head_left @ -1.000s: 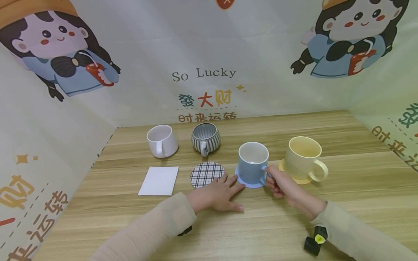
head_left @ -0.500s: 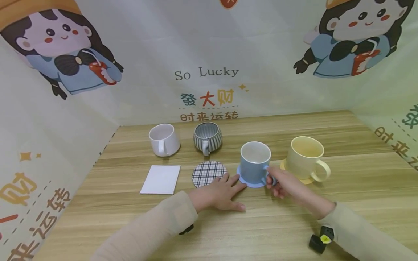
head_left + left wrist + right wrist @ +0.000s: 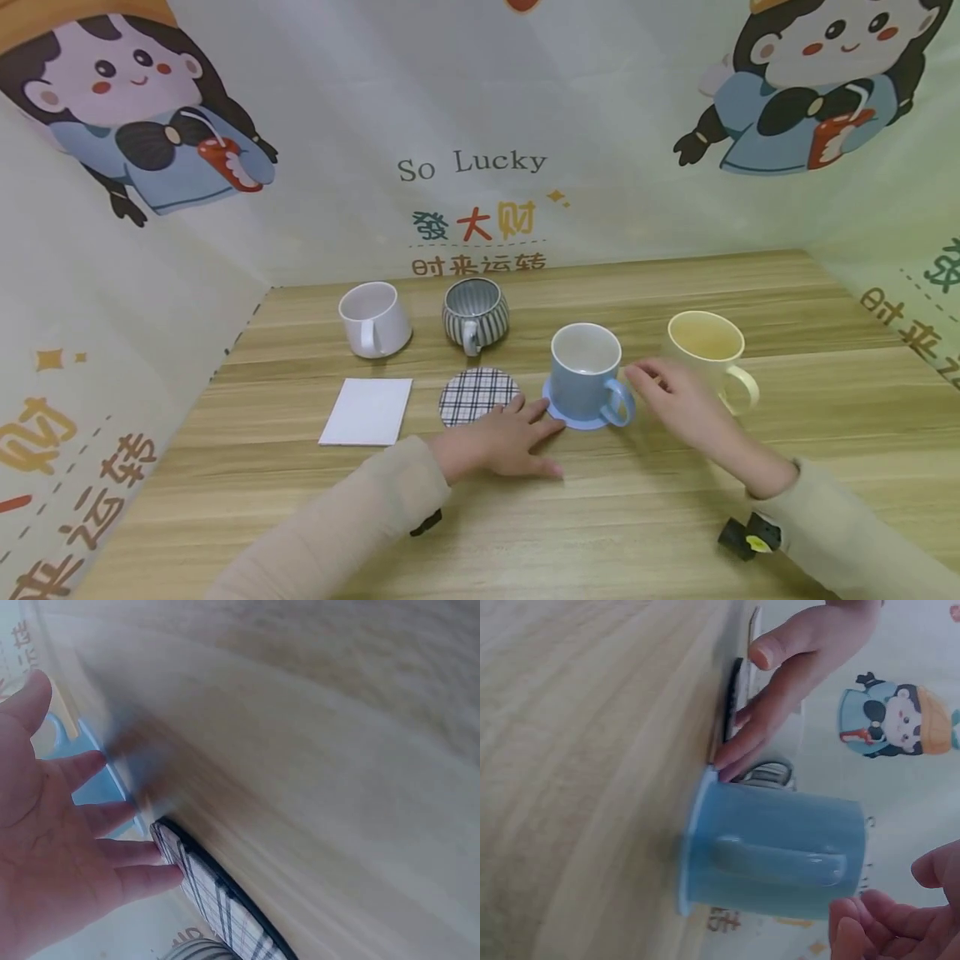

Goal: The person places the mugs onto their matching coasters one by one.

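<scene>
A blue mug (image 3: 583, 387) stands upright on a blue coaster (image 3: 585, 424), its handle turned to the right. My left hand (image 3: 510, 442) lies with fingers spread, the fingertips at the left edge of that coaster and overlapping the round plaid coaster (image 3: 472, 395). In the left wrist view its fingers (image 3: 112, 817) are extended and hold nothing. My right hand (image 3: 678, 400) is just right of the blue mug's handle, apart from it, with fingers loosely bent and nothing in them. It partly covers the yellow mug (image 3: 701, 340) in the head view.
A white mug (image 3: 375, 321) and a grey striped mug (image 3: 476, 315) stand at the back left. In front of the white mug lies a square white coaster (image 3: 366, 412). A printed cloth (image 3: 480, 100) hangs behind the wooden table (image 3: 585, 533).
My right hand has let go of the blue mug's handle and moved to the right, in front of the yellow mug. My left hand has stayed in place.
</scene>
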`<action>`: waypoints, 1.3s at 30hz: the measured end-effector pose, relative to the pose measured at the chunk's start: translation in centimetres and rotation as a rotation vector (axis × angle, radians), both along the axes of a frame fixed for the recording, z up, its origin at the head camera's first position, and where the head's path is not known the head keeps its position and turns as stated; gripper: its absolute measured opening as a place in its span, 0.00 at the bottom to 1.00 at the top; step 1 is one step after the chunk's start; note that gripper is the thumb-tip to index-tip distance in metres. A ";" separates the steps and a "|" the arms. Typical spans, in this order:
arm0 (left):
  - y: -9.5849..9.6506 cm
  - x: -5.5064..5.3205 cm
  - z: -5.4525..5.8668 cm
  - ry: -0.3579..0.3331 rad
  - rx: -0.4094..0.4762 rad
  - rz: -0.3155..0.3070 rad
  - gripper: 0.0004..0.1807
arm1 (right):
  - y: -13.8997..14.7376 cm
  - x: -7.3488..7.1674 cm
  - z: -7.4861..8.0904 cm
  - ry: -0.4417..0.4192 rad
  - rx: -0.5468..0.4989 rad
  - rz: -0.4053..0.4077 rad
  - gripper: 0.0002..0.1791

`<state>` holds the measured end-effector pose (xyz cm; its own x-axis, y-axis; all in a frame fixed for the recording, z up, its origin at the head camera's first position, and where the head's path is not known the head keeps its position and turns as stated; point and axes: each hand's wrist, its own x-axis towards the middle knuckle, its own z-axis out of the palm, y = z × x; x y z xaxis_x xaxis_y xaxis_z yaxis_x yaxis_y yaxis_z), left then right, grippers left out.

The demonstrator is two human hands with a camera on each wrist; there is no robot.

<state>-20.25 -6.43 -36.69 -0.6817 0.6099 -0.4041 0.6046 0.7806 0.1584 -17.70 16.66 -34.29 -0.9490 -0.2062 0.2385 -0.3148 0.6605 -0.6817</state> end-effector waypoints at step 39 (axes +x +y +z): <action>-6.3 -6.4 2.2 0.012 0.979 0.866 0.26 | -9.0 2.2 -3.1 0.257 0.589 0.460 0.38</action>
<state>-26.63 -12.77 -34.51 -0.9993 0.0097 -0.0369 -0.0277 0.4796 0.8771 -15.51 7.69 -37.41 -0.6677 -0.7252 0.1680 -0.7442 0.6553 -0.1293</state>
